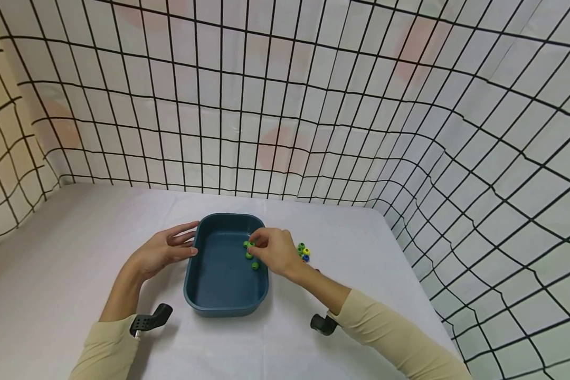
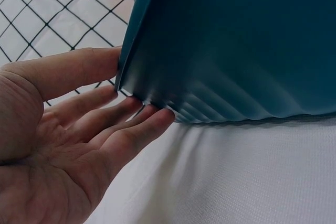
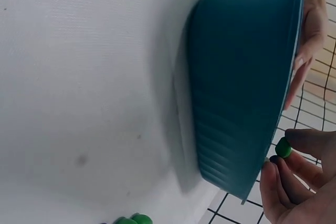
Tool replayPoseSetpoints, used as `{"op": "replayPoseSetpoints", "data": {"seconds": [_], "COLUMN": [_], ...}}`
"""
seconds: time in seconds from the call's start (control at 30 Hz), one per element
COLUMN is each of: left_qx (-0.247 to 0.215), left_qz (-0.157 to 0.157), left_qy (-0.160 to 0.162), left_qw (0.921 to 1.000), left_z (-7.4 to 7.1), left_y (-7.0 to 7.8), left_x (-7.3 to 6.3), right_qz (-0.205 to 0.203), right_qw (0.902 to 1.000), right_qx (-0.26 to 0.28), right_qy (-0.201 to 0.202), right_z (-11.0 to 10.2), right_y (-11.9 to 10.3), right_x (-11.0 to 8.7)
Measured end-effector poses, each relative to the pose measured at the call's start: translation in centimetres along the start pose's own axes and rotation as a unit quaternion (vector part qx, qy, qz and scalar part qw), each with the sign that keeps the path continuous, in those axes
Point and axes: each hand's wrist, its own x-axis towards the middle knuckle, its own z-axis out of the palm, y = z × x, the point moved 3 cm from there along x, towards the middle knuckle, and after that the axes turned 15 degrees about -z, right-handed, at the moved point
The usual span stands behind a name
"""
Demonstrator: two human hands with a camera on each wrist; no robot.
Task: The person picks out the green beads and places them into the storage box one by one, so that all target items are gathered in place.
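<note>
Behind the far edge of the table (image 1: 100, 227) I see a black wire grid (image 1: 264, 79), which runs also along the left and right edges. On the table, between the blue box (image 1: 218, 279) and the right edge, lies a small group of loose beads (image 1: 306, 252), green, yellow and blue; the right hand (image 1: 277, 252) and its forearm stand partly in front of them, so I cannot count them. The box sits away from the left and right edges, its far end near the table's far edge. Inside it, close to its right wall, are a few green beads (image 1: 255, 266). Above this same side, the right hand pinches one green bead (image 3: 283, 148) between thumb and fingers. The left hand (image 1: 159, 253) is open, its fingers rather straight, touching the box's left side from outside, with the thumb at the rim.
</note>
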Motion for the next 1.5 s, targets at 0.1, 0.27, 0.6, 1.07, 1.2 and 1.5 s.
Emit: {"op": "replayPoseSetpoints", "data": {"seconds": [0.1, 0.27, 0.6, 1.07, 1.2, 1.5], "left_qx": [0.002, 0.003, 0.004, 0.006, 0.002, 0.002], "left_qz": [0.001, -0.001, -0.003, -0.002, -0.002, -0.003], "left_qy": [0.002, 0.003, 0.007, 0.006, 0.005, 0.007], "left_qw": [1.0, 1.0, 1.0, 1.0, 1.0, 1.0], "left_z": [0.0, 0.1, 0.1, 0.0, 0.0, 0.0], "left_y": [0.0, 0.1, 0.0, -0.1, -0.1, -0.1], "left_x": [0.0, -0.1, -0.1, -0.1, -0.1, 0.0], "right_qz": [0.001, 0.001, -0.003, 0.003, 0.003, 0.002], "right_qw": [1.0, 0.9999, 0.9997, 0.9996, 0.9995, 0.9993], "right_qx": [-0.003, -0.006, -0.007, -0.02, -0.022, -0.02], "right_qy": [0.001, 0.01, 0.021, 0.021, 0.021, 0.03], "right_z": [0.2, 0.2, 0.3, 0.8, 0.8, 0.8], "right_y": [0.2, 0.4, 0.8, 1.1, 1.1, 1.1], "right_x": [-0.1, -0.3, -0.4, -0.6, -0.6, -0.6]}}
